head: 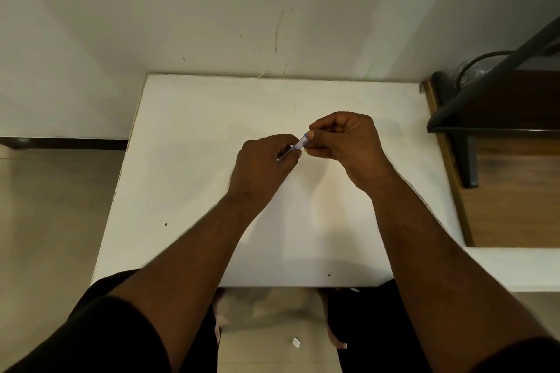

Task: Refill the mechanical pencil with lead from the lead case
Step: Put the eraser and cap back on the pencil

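Head view: both hands are raised above the white table [188,191].
Left hand [262,165]: fingers pinch the lower end of a small white and blue object [298,144]; pencil or lead case, I cannot tell.
Right hand [342,136]: fingertips pinch its upper end.

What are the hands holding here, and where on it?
Both hands pinch one small white-and-blue item, the left hand at its lower end, the right hand at its upper end. Pencil or lead case: cannot tell.
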`<state>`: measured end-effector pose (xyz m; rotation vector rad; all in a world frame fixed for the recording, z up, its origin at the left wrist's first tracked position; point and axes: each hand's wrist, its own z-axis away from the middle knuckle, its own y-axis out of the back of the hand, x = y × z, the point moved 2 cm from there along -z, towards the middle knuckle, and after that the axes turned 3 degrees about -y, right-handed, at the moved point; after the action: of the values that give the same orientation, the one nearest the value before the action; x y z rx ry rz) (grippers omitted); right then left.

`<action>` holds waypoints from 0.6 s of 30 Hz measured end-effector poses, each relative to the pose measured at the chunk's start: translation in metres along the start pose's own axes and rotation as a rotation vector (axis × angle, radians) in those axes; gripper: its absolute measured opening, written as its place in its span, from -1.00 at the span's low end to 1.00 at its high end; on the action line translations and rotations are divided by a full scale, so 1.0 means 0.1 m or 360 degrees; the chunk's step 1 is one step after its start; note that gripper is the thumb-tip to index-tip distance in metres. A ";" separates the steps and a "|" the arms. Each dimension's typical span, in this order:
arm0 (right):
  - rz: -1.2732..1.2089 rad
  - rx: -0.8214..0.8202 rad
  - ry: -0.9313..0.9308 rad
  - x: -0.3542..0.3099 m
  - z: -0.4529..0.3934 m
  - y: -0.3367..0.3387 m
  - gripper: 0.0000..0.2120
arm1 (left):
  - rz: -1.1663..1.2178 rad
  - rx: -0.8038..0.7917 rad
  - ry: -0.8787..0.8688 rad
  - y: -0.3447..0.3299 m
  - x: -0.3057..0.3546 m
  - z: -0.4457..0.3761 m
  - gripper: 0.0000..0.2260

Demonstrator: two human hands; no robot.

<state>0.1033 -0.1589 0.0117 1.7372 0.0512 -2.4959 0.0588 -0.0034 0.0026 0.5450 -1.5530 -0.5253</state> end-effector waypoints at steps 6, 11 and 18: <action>0.0021 -0.0050 -0.0028 0.00 0.01 0.00 -0.94 | -0.0043 -0.0003 0.0015 0.00 -0.01 -0.01 -0.84; 0.0140 -0.0069 -0.0037 0.01 -0.01 0.05 -0.91 | -0.0135 -0.0055 -0.0110 0.02 0.02 0.01 -0.83; 0.0258 -0.0175 -0.0025 -0.03 -0.02 0.13 -0.91 | -0.0248 -0.0109 -0.0176 0.01 0.05 -0.01 -0.85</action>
<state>0.1070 -0.1717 0.0142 1.6105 0.0435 -2.3451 0.0594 -0.0054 0.0074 0.5955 -1.5990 -0.7355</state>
